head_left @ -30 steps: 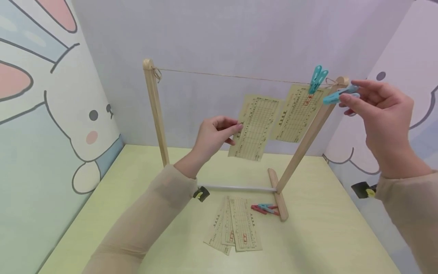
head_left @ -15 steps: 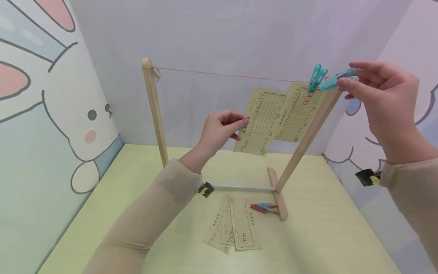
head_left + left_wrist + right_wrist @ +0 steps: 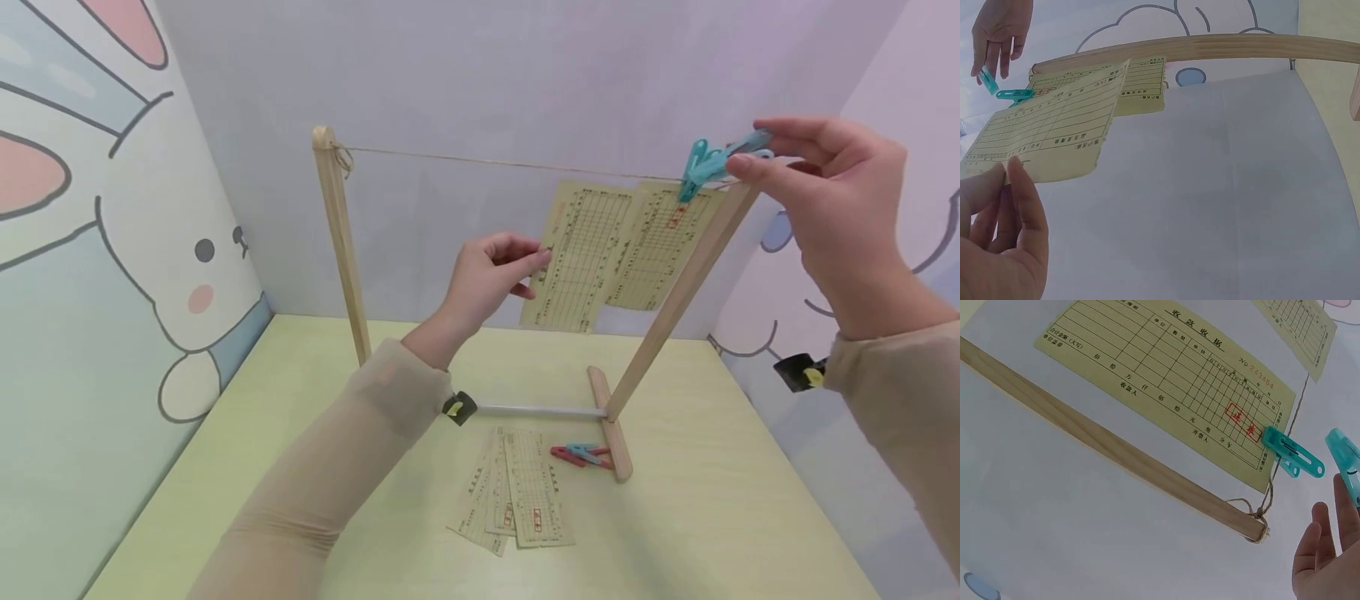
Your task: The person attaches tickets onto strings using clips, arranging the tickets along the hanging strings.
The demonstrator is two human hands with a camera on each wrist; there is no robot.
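My left hand (image 3: 498, 275) pinches a yellowish printed receipt slip (image 3: 588, 250) by its left edge, just below the twine (image 3: 480, 162). A second receipt slip (image 3: 1166, 387) with a red stamp hangs from the twine by a teal clothespin (image 3: 1291, 451). In the head view, the held slip's right edge overlaps the hanging slip. My right hand (image 3: 843, 179) holds another teal clothespin (image 3: 750, 152) between thumb and fingers, near the right post's top. The right wrist view shows this held clothespin (image 3: 1344, 453) apart from the clipped one, the held slip (image 3: 1304, 331) farther off.
The twine runs between a left wooden post (image 3: 341, 250) and a right wooden post (image 3: 682, 300), joined low by a pale bar (image 3: 536, 411). Several receipt slips (image 3: 536, 492) lie fanned on the table (image 3: 675, 533). Red and blue clothespins (image 3: 581, 454) lie by the right foot (image 3: 617, 450).
My left hand has moved the slip up and right, toward the twine and the hanging slip. My right hand has risen and shifted slightly left with its clothespin.
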